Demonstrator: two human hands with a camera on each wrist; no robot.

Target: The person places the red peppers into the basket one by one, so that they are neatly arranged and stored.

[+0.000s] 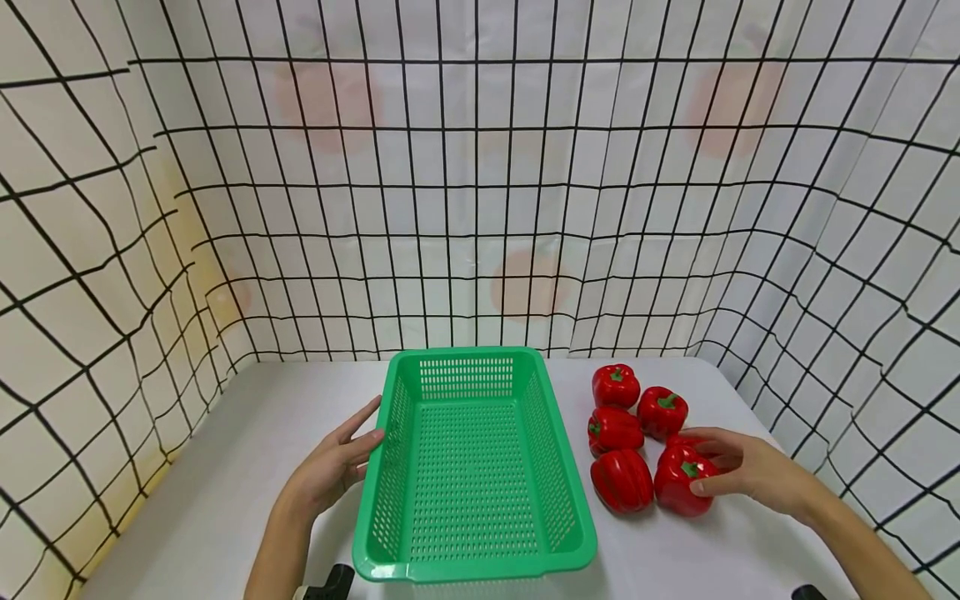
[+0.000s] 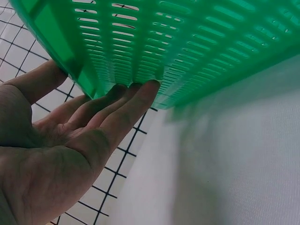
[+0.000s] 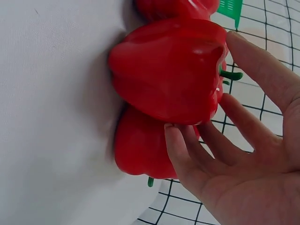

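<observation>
My left hand (image 1: 330,471) is at the left side of a green plastic basket (image 1: 474,571). In the left wrist view the thumb meets the rim and the extended fingers (image 2: 133,105) touch the slotted side wall from outside. On the right, my right hand (image 1: 757,471) holds the nearest red bell pepper (image 1: 678,487) between thumb and fingers. That pepper (image 3: 168,70) lies sideways in the right wrist view, its green stem towards the palm. Another red pepper (image 3: 140,145) shows behind the fingers there.
Several more red bell peppers cluster beside the basket, among them a front one (image 1: 622,481) and a back one (image 1: 616,386). The white tabletop (image 1: 217,467) is bounded by white walls (image 1: 480,208) with a black grid net across them.
</observation>
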